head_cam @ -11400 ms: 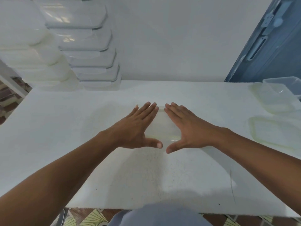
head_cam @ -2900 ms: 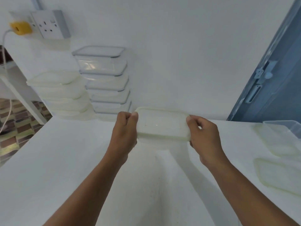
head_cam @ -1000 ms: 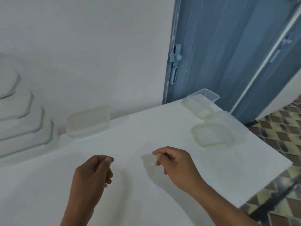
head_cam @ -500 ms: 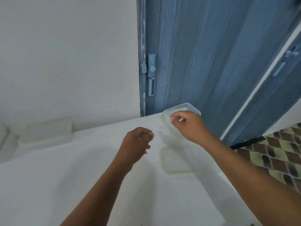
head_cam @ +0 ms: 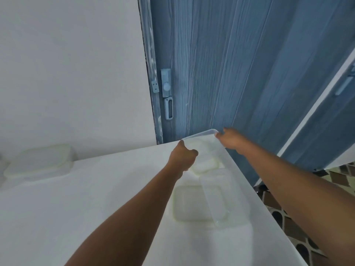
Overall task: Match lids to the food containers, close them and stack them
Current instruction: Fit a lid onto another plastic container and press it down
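A: Since half a second ago the left grip (head_cam: pixel 183 157) is brought forward from mid-air onto the tub (head_cam: pixel 201 144); the right grip (head_cam: pixel 231 141) is kept at its far rim.
B: How is the tub held?
A: It is held at both ends: the left grip is curled round the near-left edge, and the right grip is hooked over the far-right corner.
B: Where is it found?
A: At the far right corner of the surface (head_cam: pixel 76 217), in front of the blue door (head_cam: pixel 230 73). Whether it is lifted clear cannot be told.
B: What else is laid out?
A: A far lid (head_cam: pixel 206 167) is seen just below the tub. Nearer, a near lid (head_cam: pixel 189 204) is laid flat, and a second tub (head_cam: pixel 218 203) is laid partly across its right side. A closed tub (head_cam: pixel 40 162) is set well apart, at the left by the wall (head_cam: pixel 67 73).
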Motion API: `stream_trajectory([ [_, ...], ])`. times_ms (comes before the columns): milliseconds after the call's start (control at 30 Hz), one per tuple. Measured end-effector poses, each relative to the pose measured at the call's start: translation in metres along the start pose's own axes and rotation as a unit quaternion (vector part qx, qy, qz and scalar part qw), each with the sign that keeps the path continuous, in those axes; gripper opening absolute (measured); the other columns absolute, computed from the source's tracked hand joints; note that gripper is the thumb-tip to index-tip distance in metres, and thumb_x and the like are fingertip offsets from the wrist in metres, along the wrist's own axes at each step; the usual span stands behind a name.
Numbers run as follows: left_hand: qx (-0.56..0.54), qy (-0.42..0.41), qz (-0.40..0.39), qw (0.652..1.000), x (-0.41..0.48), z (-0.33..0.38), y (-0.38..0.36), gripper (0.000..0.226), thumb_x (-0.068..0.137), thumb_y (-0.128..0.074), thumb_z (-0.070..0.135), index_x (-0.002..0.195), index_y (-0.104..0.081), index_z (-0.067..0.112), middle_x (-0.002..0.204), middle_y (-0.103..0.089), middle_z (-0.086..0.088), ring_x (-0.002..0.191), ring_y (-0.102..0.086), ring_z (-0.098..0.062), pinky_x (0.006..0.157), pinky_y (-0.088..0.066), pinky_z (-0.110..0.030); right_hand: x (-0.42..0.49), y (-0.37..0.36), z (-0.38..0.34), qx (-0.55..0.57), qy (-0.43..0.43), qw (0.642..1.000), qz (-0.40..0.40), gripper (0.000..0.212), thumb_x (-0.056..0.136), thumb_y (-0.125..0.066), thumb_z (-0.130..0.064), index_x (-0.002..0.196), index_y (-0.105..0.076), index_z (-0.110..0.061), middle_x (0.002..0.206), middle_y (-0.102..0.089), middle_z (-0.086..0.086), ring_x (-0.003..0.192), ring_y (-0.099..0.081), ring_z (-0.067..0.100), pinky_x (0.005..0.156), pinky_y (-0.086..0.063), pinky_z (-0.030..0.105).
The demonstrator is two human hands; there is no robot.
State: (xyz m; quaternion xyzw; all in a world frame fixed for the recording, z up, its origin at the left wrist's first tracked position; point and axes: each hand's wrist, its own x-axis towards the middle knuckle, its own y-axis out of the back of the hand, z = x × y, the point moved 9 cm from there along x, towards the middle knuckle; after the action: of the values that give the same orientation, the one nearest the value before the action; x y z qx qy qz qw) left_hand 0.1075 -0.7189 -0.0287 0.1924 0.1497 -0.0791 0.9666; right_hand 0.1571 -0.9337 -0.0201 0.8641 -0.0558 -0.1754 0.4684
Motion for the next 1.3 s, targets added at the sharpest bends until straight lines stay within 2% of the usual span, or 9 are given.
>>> stream_trajectory([
  [67, 0.007, -0.006, 0.007, 1.0, -0.002, -0.002, -0.001, 0.064, 0.096, -0.06, 0.02, 0.154, -0.035, 0.014, 0.118, -0.05, 0.002, 0.103, -0.054, -0.024, 0.093, -0.059, -0.047, 0.003, -0.006, 0.003, 0.027, 0.0, 1.0, -0.001, 0.047, 0.104, -0.046, -0.041, 0.128, -0.06, -0.003, 0.132, -0.061, 0.018, 0.116, -0.059, 0.034, 0.093, -0.047, 0.037],
  [200, 0.01, -0.017, 0.054, 0.998, -0.009, -0.004, 0.019, 0.07, 0.093, -0.061, 0.026, 0.156, -0.035, 0.014, 0.137, -0.052, -0.002, 0.117, -0.058, -0.03, 0.098, -0.056, -0.047, -0.004, -0.002, -0.012, 0.022, 0.017, 0.997, 0.065, 0.046, 0.099, -0.05, -0.044, 0.114, -0.062, -0.003, 0.117, -0.066, 0.018, 0.104, -0.063, 0.036, 0.075, -0.046, 0.035],
  [400, 0.012, -0.061, 0.133, 0.989, -0.041, -0.015, 0.085, 0.066, 0.092, -0.063, 0.026, 0.153, -0.041, 0.016, 0.133, -0.056, -0.006, 0.113, -0.063, -0.033, 0.094, -0.058, -0.048, -0.058, -0.013, -0.071, 0.042, 0.098, 0.988, 0.112, 0.046, 0.095, -0.06, -0.048, 0.118, -0.053, -0.009, 0.115, -0.063, 0.01, 0.103, -0.061, 0.033, 0.08, -0.047, 0.037],
  [533, -0.043, -0.049, 0.168, 0.984, -0.073, -0.046, 0.144, 0.063, 0.089, -0.067, 0.024, 0.149, -0.048, 0.02, 0.137, -0.06, -0.009, 0.109, -0.066, -0.027, 0.09, -0.061, -0.049, -0.104, -0.036, -0.107, 0.116, 0.133, 0.981, 0.084, 0.035, 0.096, -0.06, -0.046, 0.108, -0.051, -0.014, 0.1, -0.061, 0.002, 0.087, -0.058, 0.021, 0.067, -0.042, 0.034],
  [633, -0.082, -0.049, 0.195, 0.976, -0.103, -0.07, 0.187, 0.061, 0.088, -0.071, 0.014, 0.146, -0.053, 0.015, 0.123, -0.066, -0.004, 0.092, -0.07, -0.019, 0.08, -0.064, -0.045, -0.139, -0.06, -0.13, 0.181, 0.136, 0.971, 0.073, 0.026, 0.099, -0.059, -0.039, 0.112, -0.053, -0.018, 0.1, -0.06, -0.003, 0.091, -0.058, 0.019, 0.076, -0.045, 0.033],
  [767, -0.156, -0.036, 0.211, 0.964, -0.146, -0.111, 0.248, 0.062, 0.085, -0.079, 0.007, 0.142, -0.055, 0.006, 0.105, -0.073, -0.004, 0.091, -0.072, -0.018, 0.073, -0.064, -0.039, -0.183, -0.104, -0.163, 0.244, 0.135, 0.959, 0.059, 0.018, 0.098, -0.061, -0.033, 0.11, -0.055, -0.021, 0.091, -0.058, -0.013, 0.081, -0.056, 0.007, 0.077, -0.046, 0.031],
  [867, -0.155, -0.044, 0.252, 0.954, -0.179, -0.139, 0.295, 0.045, 0.086, -0.081, 0.017, 0.128, -0.067, 0.009, 0.105, -0.069, -0.019, 0.079, -0.068, -0.014, 0.063, -0.06, -0.03, -0.216, -0.146, -0.187, 0.307, 0.125, 0.943, 0.018, 0.015, 0.096, -0.064, -0.032, 0.106, -0.057, -0.022, 0.096, -0.061, -0.005, 0.081, -0.058, 0.012, 0.071, -0.046, 0.031],
  [1033, -0.129, -0.044, 0.311, 0.941, -0.226, -0.18, 0.349, 0.017, 0.094, -0.072, 0.032, 0.098, -0.07, 0.015, 0.084, -0.064, -0.007, 0.069, -0.06, -0.015, 0.053, -0.05, -0.024, -0.263, -0.214, -0.218, 0.371, 0.106, 0.922, -0.027, 0.019, 0.094, -0.065, -0.039, 0.095, -0.057, -0.021, 0.092, -0.061, 0.004, 0.072, -0.054, 0.02, 0.067, -0.042, 0.035],
  [1300, -0.129, 0.003, 0.33, 0.935, -0.255, -0.257, 0.367, 0.046, 0.094, -0.055, 0.056, 0.087, -0.059, 0.011, 0.07, -0.054, -0.002, 0.063, -0.046, -0.023, 0.059, -0.04, -0.041, -0.309, -0.278, -0.222, 0.412, 0.003, 0.908, -0.076, 0.051, 0.094, -0.044, -0.068, 0.083, -0.04, -0.018, 0.078, -0.035, 0.007, 0.063, -0.03, 0.02, 0.054, -0.027, 0.031],
])
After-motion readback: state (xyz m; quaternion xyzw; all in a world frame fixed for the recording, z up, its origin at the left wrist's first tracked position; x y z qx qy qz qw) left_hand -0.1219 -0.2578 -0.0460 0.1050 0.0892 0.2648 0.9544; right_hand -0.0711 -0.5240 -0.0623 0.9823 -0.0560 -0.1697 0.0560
